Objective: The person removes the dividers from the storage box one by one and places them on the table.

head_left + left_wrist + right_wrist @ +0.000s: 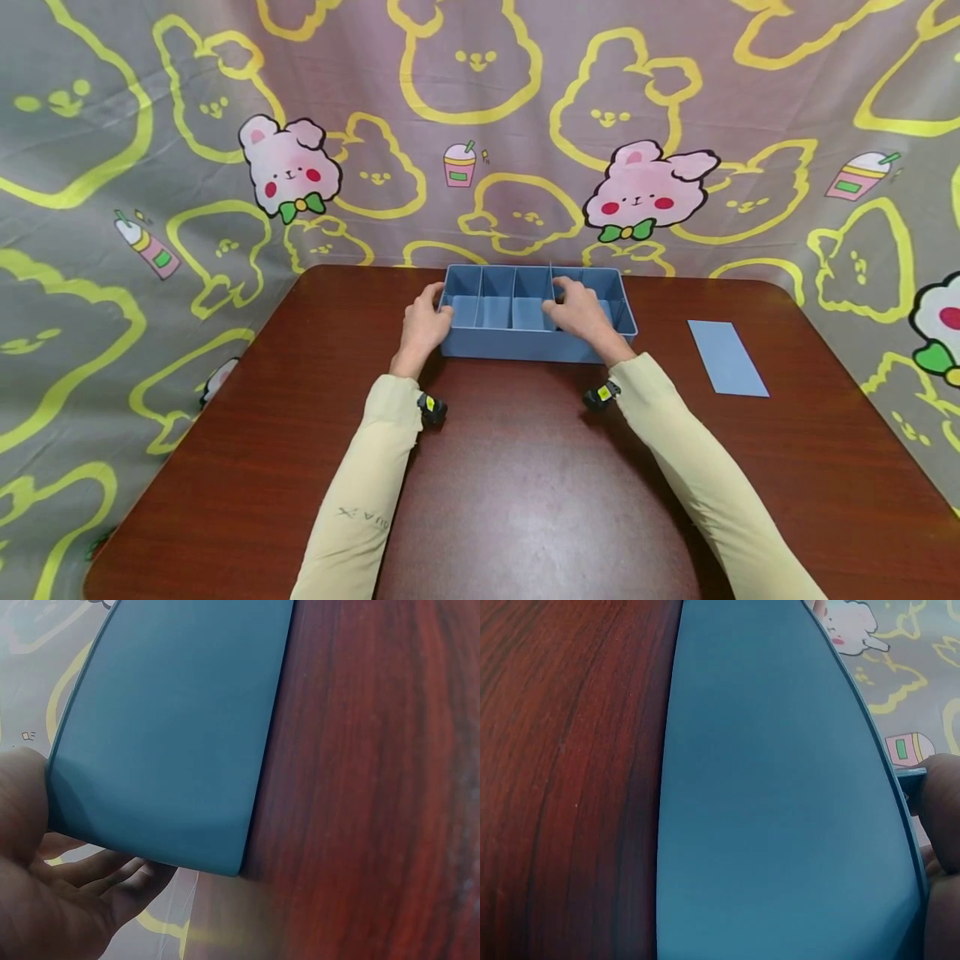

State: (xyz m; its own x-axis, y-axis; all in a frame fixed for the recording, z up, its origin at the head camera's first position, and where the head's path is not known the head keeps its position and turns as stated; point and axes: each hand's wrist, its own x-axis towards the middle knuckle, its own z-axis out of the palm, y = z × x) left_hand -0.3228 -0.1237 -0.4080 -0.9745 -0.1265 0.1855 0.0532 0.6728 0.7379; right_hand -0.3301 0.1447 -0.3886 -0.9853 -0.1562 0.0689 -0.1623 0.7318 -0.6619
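A blue divided box (517, 345) stands lengthwise near the table's far edge, with thin dividers parting it into several compartments. My left hand (425, 323) grips its left end; in the left wrist view the thumb is at the rim and the fingers (139, 889) lie along the end wall. Over the right half of the box, my right hand (582, 312) pinches a divider (551, 272), which rises slightly above the rim. The right wrist view catches a bit of that divider (910, 773) by the thumb; its lower part is hidden.
A flat blue rectangular panel (727, 358) lies on the brown table (540, 500), right of the box. Patterned fabric (480, 125) hangs close behind the table and along both sides.
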